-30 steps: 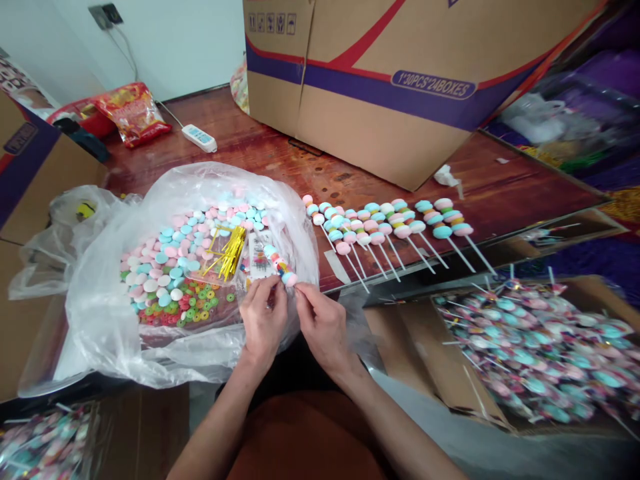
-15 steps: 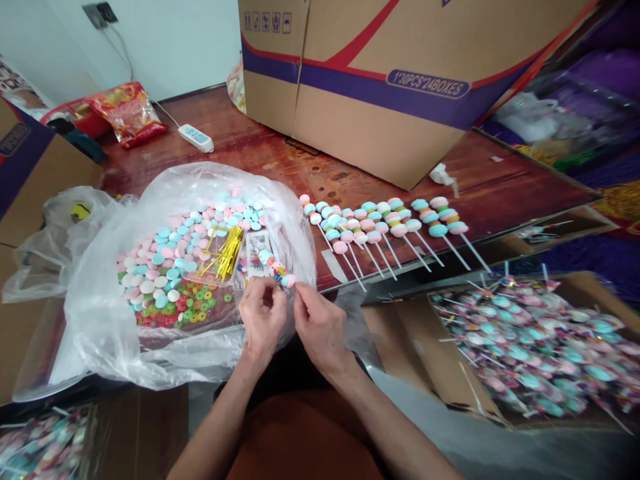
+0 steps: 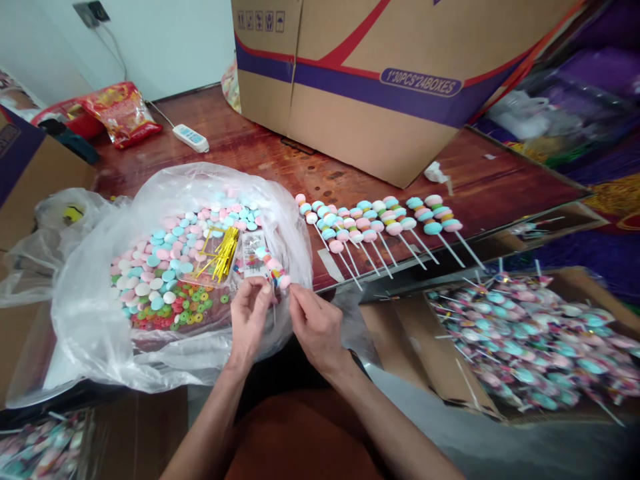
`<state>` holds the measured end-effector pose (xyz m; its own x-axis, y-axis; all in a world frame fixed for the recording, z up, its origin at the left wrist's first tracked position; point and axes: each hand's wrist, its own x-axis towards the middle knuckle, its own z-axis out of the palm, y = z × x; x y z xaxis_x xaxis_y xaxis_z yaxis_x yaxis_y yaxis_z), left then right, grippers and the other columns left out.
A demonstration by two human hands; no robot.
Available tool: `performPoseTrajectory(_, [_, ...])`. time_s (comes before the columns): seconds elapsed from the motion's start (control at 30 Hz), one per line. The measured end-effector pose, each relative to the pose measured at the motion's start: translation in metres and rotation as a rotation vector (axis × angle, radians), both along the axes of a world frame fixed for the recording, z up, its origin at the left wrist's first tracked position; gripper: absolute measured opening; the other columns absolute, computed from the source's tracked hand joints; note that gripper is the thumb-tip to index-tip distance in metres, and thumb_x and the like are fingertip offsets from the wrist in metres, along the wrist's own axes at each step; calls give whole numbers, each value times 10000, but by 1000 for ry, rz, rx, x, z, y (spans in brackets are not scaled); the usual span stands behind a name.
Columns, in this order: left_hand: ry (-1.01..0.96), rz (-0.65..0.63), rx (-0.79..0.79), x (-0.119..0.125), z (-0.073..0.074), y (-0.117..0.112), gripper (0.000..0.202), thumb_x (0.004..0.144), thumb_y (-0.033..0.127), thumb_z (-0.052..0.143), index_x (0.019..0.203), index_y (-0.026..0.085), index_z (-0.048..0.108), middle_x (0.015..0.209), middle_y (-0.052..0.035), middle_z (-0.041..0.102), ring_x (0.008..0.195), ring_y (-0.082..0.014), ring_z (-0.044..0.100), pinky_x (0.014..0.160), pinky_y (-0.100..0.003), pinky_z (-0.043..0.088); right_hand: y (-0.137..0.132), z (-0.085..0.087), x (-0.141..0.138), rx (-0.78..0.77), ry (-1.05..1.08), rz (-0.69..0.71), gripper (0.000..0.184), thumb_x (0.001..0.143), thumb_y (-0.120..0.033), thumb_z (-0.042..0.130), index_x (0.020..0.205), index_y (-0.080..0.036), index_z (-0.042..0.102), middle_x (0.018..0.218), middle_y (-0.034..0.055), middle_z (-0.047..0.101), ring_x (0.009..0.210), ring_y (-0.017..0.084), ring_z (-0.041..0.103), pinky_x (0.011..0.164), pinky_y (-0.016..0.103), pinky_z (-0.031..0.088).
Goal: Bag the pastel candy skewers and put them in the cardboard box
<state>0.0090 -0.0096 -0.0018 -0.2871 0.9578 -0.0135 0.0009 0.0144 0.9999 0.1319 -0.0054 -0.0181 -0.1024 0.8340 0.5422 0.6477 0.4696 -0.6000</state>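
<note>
in the head view, the candy skewer (image 3: 273, 265) was just ahead of the right hand (image 3: 317, 327) and left hand (image 3: 249, 317), its long axis slanting, its far end pointing forward and left. the right hand pinched its near end, covering it with fingertips; the left was curled, and whether it gripped anything could not be told. since a second ago, the left had drawn slightly left, away from that near end. gold ties (image 3: 226, 255) and loose candies (image 3: 155, 273) lay left of the skewer; a skewer row (image 3: 373, 223) lay ahead-right on the bench (image 3: 330, 172).
</note>
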Motion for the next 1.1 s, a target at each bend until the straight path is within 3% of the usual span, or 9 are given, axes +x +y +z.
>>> performPoseTrajectory(0.27, [239,91,39,0,1,4,176,838,349,663,909,188,664,902,-49,666,828,-167,634,740,-260,500,2,-1,0,34,-70,11,289,981,-145,420,1056,-142,699,751,74,723,700,166,685,729,262,520])
performPoseTrajectory(0.43, [191,130,-21,0,-6,4,211,843,373,648,903,174,684,867,-51,694,786,-172,651,739,-280,516,2,-1,-1,84,-102,4,270,982,-135,433,1056,-123,692,711,59,701,649,153,653,686,264,489])
performPoseTrajectory(0.53, [259,132,-21,0,-8,6,190,862,355,616,889,174,667,833,-39,678,735,-157,627,704,-273,500,2,1,-2,131,-144,-23,250,984,-136,446,1031,-126,691,671,36,677,621,136,626,662,255,457])
performPoseTrajectory(0.77, [314,129,56,5,-6,7,141,914,301,529,832,192,563,761,-7,606,694,-141,565,666,-259,446,2,8,-5,224,-351,-51,216,978,-122,486,909,-141,690,589,4,604,539,122,545,582,286,342])
performPoseTrajectory(0.9, [455,56,140,8,-9,3,105,909,265,553,827,201,546,781,-7,588,732,-145,549,732,-274,420,4,9,-2,216,-382,-56,228,991,-144,475,906,-149,686,602,7,611,556,127,544,595,292,334])
performPoseTrajectory(1.1, [169,-37,46,8,-11,-5,198,927,358,551,815,196,573,730,2,543,690,-134,495,684,-249,409,9,8,5,215,-294,-67,245,1004,-170,456,984,-121,696,622,17,638,562,132,549,603,287,348])
